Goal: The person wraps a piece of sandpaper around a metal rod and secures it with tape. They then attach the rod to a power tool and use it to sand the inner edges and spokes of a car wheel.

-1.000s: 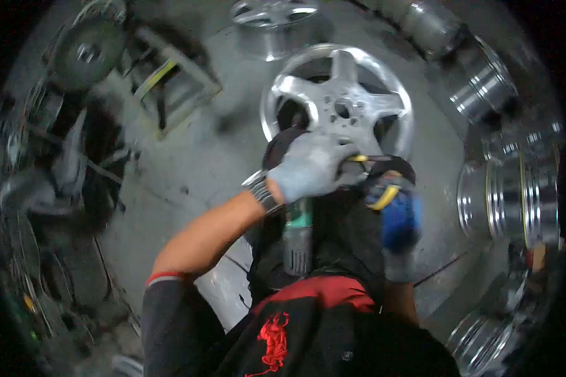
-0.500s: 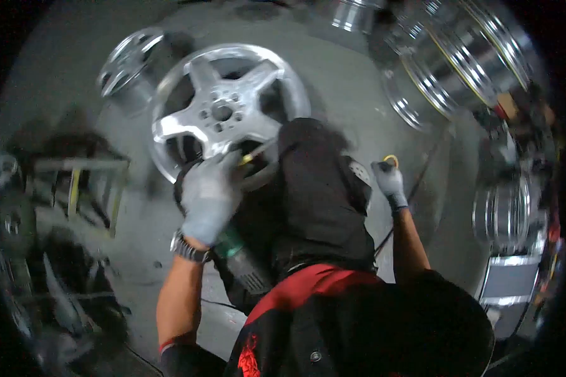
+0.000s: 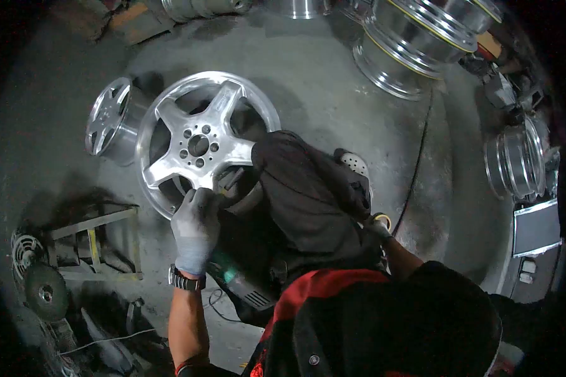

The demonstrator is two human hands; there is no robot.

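Left hand curls at a wheel, center left, grip unclear; right hand clasps a yellow ring. The likely heavy, slick wheel suits rim holds.

On the floor, left of centre, we had a wheel, with our leg in front of its lower right edge. A second wheel stood just left of it. Our left hand was over the first wheel's bottom edge; below that, a power tool lay beside the leg. Right of our leg was a shoe; below the shoe, our right hand had a ring in it. We saw a stand at lower left, a disc below its left end, stacked wheels at upper right, and a cable between the shoe and a wheel at the right edge.
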